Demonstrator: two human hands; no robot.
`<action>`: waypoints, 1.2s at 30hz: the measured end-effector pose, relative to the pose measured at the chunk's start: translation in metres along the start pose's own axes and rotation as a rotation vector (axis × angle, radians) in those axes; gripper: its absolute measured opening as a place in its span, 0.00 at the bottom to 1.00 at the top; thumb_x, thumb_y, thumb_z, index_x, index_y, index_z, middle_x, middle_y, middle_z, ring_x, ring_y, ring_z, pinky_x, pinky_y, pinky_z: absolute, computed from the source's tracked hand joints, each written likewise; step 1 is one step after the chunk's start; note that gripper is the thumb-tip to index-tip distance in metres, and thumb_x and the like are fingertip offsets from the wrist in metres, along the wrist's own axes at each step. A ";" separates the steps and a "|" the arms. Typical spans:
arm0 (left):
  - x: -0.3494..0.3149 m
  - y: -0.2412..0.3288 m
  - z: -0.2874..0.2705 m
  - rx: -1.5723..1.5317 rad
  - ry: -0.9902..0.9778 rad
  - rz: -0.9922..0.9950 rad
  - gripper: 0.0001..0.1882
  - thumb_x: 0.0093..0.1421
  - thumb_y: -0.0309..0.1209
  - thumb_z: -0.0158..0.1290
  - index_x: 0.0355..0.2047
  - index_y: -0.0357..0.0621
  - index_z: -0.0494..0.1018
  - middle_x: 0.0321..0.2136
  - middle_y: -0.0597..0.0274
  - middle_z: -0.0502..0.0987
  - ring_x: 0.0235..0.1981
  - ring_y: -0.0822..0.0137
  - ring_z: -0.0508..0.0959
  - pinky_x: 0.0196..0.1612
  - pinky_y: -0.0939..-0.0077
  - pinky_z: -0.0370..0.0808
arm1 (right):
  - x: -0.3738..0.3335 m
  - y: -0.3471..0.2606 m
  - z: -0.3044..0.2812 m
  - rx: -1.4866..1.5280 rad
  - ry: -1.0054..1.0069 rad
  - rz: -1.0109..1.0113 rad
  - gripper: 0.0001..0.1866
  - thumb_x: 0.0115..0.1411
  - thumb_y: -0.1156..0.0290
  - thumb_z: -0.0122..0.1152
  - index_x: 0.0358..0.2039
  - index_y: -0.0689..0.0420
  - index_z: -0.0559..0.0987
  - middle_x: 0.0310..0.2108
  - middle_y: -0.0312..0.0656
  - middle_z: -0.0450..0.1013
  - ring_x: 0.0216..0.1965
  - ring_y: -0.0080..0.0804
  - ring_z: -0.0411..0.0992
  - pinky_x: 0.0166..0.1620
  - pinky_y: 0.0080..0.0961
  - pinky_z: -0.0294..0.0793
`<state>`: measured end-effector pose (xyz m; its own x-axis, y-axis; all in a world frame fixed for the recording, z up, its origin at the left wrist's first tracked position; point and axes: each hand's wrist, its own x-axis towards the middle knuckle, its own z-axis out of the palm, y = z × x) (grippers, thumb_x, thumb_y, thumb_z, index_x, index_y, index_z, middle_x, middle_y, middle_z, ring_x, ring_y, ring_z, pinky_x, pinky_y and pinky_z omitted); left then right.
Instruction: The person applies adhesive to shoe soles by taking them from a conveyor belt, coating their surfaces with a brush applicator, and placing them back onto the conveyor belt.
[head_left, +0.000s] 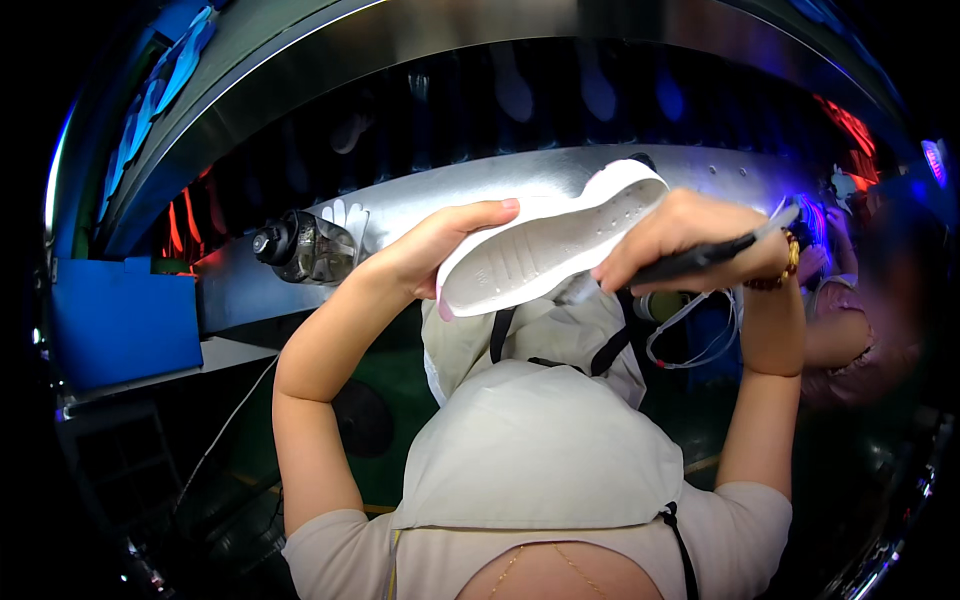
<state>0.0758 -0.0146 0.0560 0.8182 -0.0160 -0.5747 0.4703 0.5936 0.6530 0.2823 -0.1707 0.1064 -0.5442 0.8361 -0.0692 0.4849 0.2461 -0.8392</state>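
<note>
A white shoe sole [515, 268] is held up in front of my chest, its hollow side facing me. My left hand [445, 238] grips its left end, thumb over the rim. Close to the sole's right half is my right hand [690, 225], fingers closed around a slim black-handled tool [695, 260]. The tool's handle slants up past my wrist. Near my fingertips its working end is blurred against the sole's lower edge, so I cannot make out its kind or whether it touches.
Beyond the sole runs a shiny metal bench [400, 200]. A dark-lidded clear bottle [310, 248] and a white glove [350, 222] lie on its left part. Soles hang or stand in a dark rack [515, 90] behind. Another person [840, 330] sits at the right. A blue box [125, 320] stands left.
</note>
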 end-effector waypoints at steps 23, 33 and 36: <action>-0.022 -0.005 -0.024 0.033 0.093 0.131 0.29 0.49 0.42 0.52 0.46 0.32 0.67 0.40 0.47 0.72 0.39 0.61 0.74 0.40 0.74 0.72 | -0.009 0.036 0.006 0.233 0.309 -0.009 0.11 0.45 0.81 0.62 0.33 0.63 0.78 0.35 0.48 0.75 0.39 0.38 0.74 0.44 0.27 0.73; 0.056 -0.062 -0.055 -0.543 -0.128 0.552 0.37 0.56 0.59 0.36 0.58 0.46 0.54 0.55 0.55 0.61 0.53 0.55 0.65 0.55 0.53 0.61 | -0.004 0.018 0.046 0.419 0.721 -0.110 0.12 0.45 0.82 0.60 0.33 0.65 0.77 0.34 0.49 0.74 0.38 0.37 0.73 0.44 0.26 0.70; 0.088 -0.090 -0.037 -0.642 -0.227 0.276 0.46 0.51 0.69 0.17 0.58 0.50 0.53 0.49 0.50 0.66 0.45 0.49 0.71 0.48 0.48 0.67 | 0.016 0.060 0.071 0.640 0.847 0.228 0.10 0.48 0.80 0.58 0.34 0.64 0.77 0.33 0.42 0.75 0.33 0.22 0.72 0.37 0.17 0.71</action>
<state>0.0937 -0.0396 -0.0713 0.9599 0.0776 -0.2693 0.0075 0.9534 0.3015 0.2542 -0.1773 0.0172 0.2816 0.9569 -0.0706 -0.0663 -0.0539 -0.9963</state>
